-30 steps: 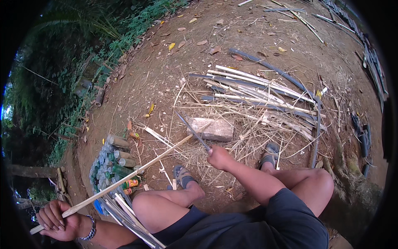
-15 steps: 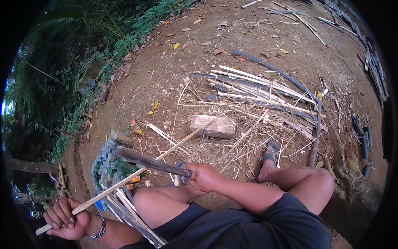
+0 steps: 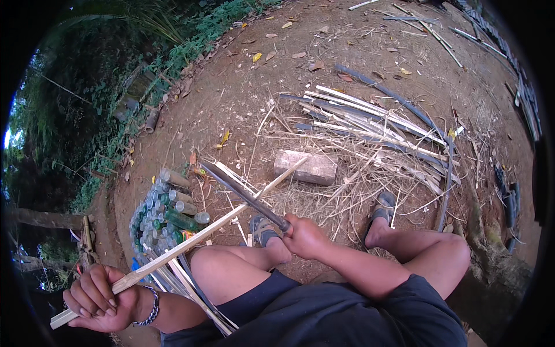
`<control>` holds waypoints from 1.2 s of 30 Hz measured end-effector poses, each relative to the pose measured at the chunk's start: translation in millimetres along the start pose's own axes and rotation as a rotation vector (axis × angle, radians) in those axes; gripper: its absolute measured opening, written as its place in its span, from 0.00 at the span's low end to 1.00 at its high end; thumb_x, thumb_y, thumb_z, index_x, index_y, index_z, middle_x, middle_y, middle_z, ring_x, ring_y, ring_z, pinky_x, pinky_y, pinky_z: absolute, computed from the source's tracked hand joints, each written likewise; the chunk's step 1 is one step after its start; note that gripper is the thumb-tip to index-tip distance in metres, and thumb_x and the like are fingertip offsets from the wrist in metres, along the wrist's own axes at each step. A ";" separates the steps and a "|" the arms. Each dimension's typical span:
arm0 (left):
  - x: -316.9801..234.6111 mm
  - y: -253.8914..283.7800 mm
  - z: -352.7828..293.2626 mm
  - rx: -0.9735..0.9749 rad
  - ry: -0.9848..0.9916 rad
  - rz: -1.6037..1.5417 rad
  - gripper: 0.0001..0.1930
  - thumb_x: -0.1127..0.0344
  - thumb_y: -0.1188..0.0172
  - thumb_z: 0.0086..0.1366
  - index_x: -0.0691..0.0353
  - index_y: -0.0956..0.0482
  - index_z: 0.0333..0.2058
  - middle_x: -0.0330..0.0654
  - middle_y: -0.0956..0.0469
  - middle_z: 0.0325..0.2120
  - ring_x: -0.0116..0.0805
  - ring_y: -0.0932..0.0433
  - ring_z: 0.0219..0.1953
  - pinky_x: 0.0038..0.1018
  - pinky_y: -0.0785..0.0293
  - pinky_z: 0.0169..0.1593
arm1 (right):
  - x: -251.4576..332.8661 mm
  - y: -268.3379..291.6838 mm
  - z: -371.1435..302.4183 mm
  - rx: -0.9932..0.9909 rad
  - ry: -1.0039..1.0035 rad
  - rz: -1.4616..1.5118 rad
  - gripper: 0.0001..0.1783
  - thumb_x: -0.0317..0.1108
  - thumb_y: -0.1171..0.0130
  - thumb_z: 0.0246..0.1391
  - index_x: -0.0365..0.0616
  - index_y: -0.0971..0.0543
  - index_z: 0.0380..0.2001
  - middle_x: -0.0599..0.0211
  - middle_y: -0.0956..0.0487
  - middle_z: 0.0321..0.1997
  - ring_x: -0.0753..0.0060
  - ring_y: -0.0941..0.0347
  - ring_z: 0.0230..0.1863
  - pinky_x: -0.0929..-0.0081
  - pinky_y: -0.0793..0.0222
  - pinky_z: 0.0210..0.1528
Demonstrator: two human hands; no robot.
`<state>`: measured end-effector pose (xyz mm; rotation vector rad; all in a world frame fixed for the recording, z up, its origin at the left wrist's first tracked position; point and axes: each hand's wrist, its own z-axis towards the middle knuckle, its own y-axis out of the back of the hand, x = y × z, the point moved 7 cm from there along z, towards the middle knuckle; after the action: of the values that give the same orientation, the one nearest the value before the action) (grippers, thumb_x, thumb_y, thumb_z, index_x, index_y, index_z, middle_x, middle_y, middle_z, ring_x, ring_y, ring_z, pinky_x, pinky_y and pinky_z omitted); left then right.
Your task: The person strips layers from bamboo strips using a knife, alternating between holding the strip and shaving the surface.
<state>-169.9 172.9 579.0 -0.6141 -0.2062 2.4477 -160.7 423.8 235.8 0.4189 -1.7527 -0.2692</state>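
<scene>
My left grip (image 3: 101, 298), at 8 o'clock in my view, is wrapped tight around the strip (image 3: 179, 247), which slants toward 2 o'clock with its far end at the block (image 3: 315, 169). My right grip (image 3: 305, 236) is closed on the knife (image 3: 226, 181), its blade pointing to 10 o'clock and crossing the strip. Bottles (image 3: 181, 220) lie toward 8 o'clock; a pile (image 3: 381, 115) of strips lies at 2.
</scene>
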 end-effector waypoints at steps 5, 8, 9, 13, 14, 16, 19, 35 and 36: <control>0.4 -0.7 -7.1 -0.027 0.028 -0.017 0.20 0.51 0.43 0.65 0.53 0.37 0.20 0.28 0.39 0.10 0.16 0.41 0.09 0.11 0.45 0.17 | 40.1 7.9 -11.1 -0.038 0.092 0.024 0.11 0.32 0.46 0.49 0.39 0.29 0.35 0.47 0.22 0.26 0.42 0.24 0.33 0.50 0.30 0.37; 2.7 -5.2 -7.5 -0.019 0.066 -0.043 0.21 0.49 0.43 0.65 0.53 0.37 0.20 0.28 0.40 0.10 0.17 0.42 0.10 0.13 0.46 0.17 | 88.8 -1.9 -28.3 0.106 0.313 -0.018 0.11 0.32 0.45 0.48 0.40 0.30 0.35 0.49 0.22 0.27 0.43 0.23 0.33 0.51 0.30 0.38; 3.4 -3.0 -7.2 -0.036 0.063 -0.023 0.21 0.49 0.44 0.65 0.54 0.37 0.20 0.28 0.40 0.10 0.17 0.43 0.10 0.13 0.47 0.18 | 86.1 -2.9 -24.1 0.109 0.339 -0.035 0.12 0.32 0.45 0.48 0.40 0.30 0.36 0.51 0.21 0.27 0.44 0.23 0.33 0.51 0.29 0.38; 5.3 2.8 -1.7 -0.071 0.037 0.014 0.21 0.49 0.46 0.67 0.53 0.38 0.21 0.28 0.41 0.11 0.16 0.43 0.10 0.13 0.46 0.18 | -78.3 7.6 31.2 -0.122 -0.123 -0.003 0.11 0.33 0.44 0.48 0.41 0.28 0.35 0.49 0.23 0.27 0.45 0.24 0.31 0.54 0.29 0.35; 6.6 4.4 0.6 -0.077 0.029 0.006 0.20 0.50 0.46 0.67 0.53 0.39 0.21 0.28 0.41 0.11 0.16 0.42 0.10 0.12 0.46 0.17 | -123.9 17.2 37.3 -0.180 -0.191 -0.030 0.11 0.33 0.44 0.48 0.41 0.28 0.34 0.48 0.23 0.28 0.44 0.24 0.31 0.55 0.29 0.35; 3.6 2.4 -0.4 -0.038 0.025 0.010 0.20 0.51 0.46 0.67 0.53 0.39 0.21 0.29 0.41 0.11 0.16 0.43 0.10 0.12 0.45 0.18 | -140.9 21.3 42.7 -0.185 -0.224 -0.051 0.12 0.34 0.44 0.48 0.40 0.28 0.36 0.47 0.22 0.31 0.43 0.24 0.34 0.54 0.29 0.38; 4.3 5.3 -1.1 -0.027 0.034 0.019 0.21 0.49 0.48 0.67 0.54 0.39 0.21 0.29 0.41 0.11 0.17 0.43 0.10 0.13 0.46 0.18 | -63.3 11.1 20.7 0.003 -0.099 -0.012 0.15 0.35 0.45 0.50 0.40 0.27 0.40 0.45 0.21 0.35 0.43 0.24 0.39 0.52 0.29 0.43; 22.3 31.3 36.2 -0.050 0.106 0.048 0.31 0.36 0.68 0.69 0.57 0.38 0.19 0.32 0.41 0.10 0.21 0.42 0.10 0.16 0.44 0.18 | -150.6 18.6 87.5 -0.053 -0.208 0.013 0.12 0.35 0.47 0.50 0.40 0.26 0.37 0.45 0.22 0.33 0.43 0.25 0.39 0.53 0.31 0.43; 24.1 31.9 39.0 -0.058 0.108 0.043 0.32 0.35 0.70 0.69 0.58 0.38 0.19 0.32 0.41 0.10 0.21 0.42 0.10 0.16 0.44 0.18 | -178.9 22.3 93.5 -0.093 -0.283 0.028 0.13 0.36 0.48 0.52 0.39 0.25 0.38 0.44 0.22 0.34 0.42 0.25 0.40 0.52 0.31 0.44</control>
<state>-222.1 161.1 595.2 -0.7816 -0.2224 2.4483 -222.0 514.7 64.9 0.2994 -2.0119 -0.4038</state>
